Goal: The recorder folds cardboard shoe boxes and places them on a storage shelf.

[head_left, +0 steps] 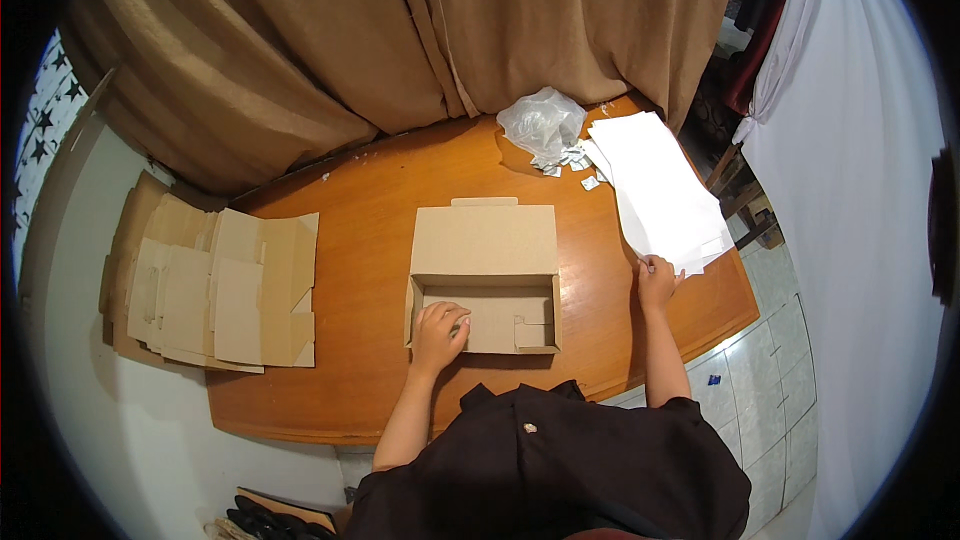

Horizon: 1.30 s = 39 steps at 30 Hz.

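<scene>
An open cardboard box (485,238) sits at the middle of the table, its lid folded back on the far side. Over its near left part lies my left hand (438,336), fingers loosely bent inside and the thumb apart from them; nothing shows between them. To the right, a stack of white paper (660,185) reaches toward the table's right edge. My right hand (657,278) is closed at the stack's near corner, pinching paper there. How many sheets it grips cannot be made out.
Flattened cardboard boxes (235,280) are piled on the left of the wooden table (365,350). At the back right stands a clear plastic bag (545,125) beside several small white packets (575,157). A brown curtain (300,40) hangs behind; a white cloth (850,140) hangs at right.
</scene>
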Motion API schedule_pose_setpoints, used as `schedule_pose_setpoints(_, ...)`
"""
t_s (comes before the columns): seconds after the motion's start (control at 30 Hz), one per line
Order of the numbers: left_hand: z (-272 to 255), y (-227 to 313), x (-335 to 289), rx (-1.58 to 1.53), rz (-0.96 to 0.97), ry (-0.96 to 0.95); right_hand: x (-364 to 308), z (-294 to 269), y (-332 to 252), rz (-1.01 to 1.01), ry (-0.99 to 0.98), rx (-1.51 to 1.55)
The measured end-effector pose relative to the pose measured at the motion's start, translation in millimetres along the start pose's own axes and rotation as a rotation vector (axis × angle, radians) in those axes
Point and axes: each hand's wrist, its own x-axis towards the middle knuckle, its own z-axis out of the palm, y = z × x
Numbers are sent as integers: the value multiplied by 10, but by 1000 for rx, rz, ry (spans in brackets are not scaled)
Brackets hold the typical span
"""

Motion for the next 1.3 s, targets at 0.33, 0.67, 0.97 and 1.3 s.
schedule_pose_setpoints(0.33,103,356,197,-72,-86,2,-914,-539,-1047,-551,-10,450)
schedule_pose_setpoints(0.67,224,277,307,-204,-411,-169,-1537,-468,-1413,-957,-281,565)
schedule_pose_setpoints(0.97,-263,-73,18,-1,-550,-88,-1375,-686,-1277,-913,-454,459)
schedule_pose_setpoints(1.3,-495,-147,-126,215,-535,-30,-1419,-642,-1181,-867,-517,372)
